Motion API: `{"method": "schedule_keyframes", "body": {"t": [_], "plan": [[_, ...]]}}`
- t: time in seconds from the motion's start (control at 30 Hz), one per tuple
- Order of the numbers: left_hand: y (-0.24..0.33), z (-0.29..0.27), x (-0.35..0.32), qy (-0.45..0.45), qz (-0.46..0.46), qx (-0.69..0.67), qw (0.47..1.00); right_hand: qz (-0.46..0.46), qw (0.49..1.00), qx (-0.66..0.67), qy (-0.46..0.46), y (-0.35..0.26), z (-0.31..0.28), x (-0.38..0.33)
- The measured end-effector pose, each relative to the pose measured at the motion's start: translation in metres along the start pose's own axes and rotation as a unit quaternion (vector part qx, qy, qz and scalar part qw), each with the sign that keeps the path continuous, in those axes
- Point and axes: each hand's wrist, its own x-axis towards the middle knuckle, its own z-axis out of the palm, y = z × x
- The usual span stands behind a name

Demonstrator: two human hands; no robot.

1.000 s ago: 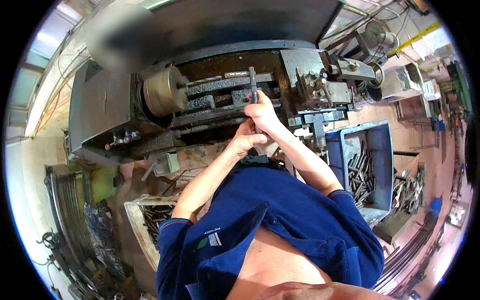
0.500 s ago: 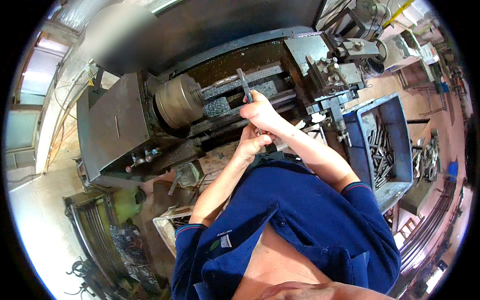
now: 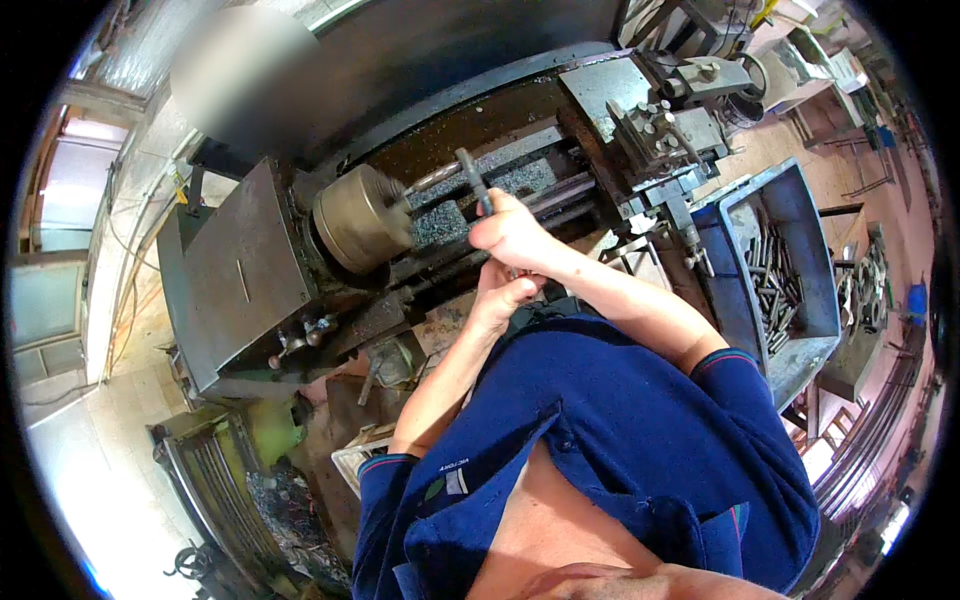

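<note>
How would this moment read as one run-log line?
right hand: grip closed on metal rod | left hand: just below, hold unclear | lathe chuck: left of rod | blue bin: right, holding metal pieces

The rod I hold is dark grey metal with a dull sheen. Ahead of me, the chuck is smooth, brassy-looking metal, the headstock cover dull, dark metal, and the chips rough, grainy grey metal. My shirt is matt navy cloth; the bin looks like scuffed blue plastic.
</note>
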Motion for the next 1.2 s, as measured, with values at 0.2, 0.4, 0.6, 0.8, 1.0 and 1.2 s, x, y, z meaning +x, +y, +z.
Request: {"method": "schedule_keyframes", "body": {"t": [0.2, 0.4, 0.6, 0.8, 1.0, 1.2], "plan": [[0.002, 0.012, 0.002, -0.015, 0.020, -0.017, 1.000, -0.012, 1.000, -0.020, 0.011, 0.001, -0.008, -0.003], [0.000, 0.004, 0.000, -0.009, 0.034, 0.014, 0.999, 0.003, 0.999, -0.049, -0.019, 0.002, 0.000, 0.002], [-0.007, 0.013, 0.009, -0.029, 0.059, -0.022, 0.998, 0.005, 0.999, -0.039, 0.001, 0.001, -0.008, -0.001], [-0.002, -0.001, 0.000, -0.003, 0.048, 0.008, 0.999, 0.012, 0.999, -0.032, -0.029, 0.002, 0.002, 0.003], [-0.005, 0.013, 0.004, 0.010, 0.066, -0.021, 0.998, -0.010, 1.000, -0.003, 0.019, 0.007, -0.004, 0.001], [0.002, 0.009, -0.002, 0.014, 0.066, 0.001, 0.998, 0.008, 1.000, -0.010, -0.023, 0.005, 0.004, 0.005]]}}
